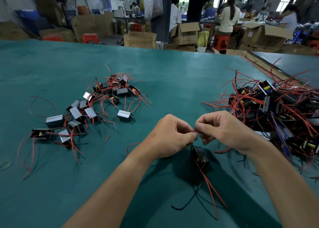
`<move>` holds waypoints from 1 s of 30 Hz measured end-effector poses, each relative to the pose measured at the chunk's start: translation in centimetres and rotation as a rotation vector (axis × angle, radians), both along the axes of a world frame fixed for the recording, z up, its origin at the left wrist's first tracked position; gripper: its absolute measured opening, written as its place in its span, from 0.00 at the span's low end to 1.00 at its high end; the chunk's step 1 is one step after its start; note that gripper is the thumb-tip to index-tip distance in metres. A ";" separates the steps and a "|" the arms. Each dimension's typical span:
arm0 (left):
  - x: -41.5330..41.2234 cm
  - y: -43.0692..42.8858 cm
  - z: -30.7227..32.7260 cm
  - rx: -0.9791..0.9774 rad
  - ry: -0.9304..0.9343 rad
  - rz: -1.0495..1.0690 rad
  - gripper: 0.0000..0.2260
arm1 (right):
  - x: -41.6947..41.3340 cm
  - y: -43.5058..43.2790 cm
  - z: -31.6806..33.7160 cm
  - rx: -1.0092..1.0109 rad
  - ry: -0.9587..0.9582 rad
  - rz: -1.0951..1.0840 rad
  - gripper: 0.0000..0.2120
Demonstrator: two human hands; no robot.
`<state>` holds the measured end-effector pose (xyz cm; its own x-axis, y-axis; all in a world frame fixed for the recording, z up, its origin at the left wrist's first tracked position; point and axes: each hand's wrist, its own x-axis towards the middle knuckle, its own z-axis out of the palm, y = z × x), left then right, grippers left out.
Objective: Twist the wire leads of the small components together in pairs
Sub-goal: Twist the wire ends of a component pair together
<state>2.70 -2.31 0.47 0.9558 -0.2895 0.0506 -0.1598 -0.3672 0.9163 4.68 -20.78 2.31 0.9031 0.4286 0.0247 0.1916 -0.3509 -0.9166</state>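
Both forearms bare, entering from the lower edge and converging toward the middle of the view; left forearm [110,189] runs up and to the right, right forearm [283,181] up and to the left; wrists roughly level with each other. Left hand [170,138]: back of the hand toward the camera, fingers curled, thumb and forefinger pinching the wire leads [194,130]; right hand [227,130]: knuckles up, fingers curled inward, thumb and forefinger pinching the same leads from the other side. The two hands are almost touching at the pinch; remaining fingers of both tucked toward the palms.
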 end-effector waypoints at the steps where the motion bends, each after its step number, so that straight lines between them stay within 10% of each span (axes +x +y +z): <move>1: 0.0 0.0 0.0 -0.005 0.002 0.003 0.08 | -0.1 0.0 0.0 0.003 -0.014 0.004 0.08; 30: 0.2 -0.2 0.2 -0.232 0.069 -0.008 0.06 | 0.2 -0.7 0.3 0.294 0.354 0.013 0.06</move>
<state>2.89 -2.51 0.68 0.9572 -0.2849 0.0510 -0.0954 -0.1443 0.9849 4.87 -21.53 2.61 0.8724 0.4612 -0.1618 -0.1485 -0.0653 -0.9868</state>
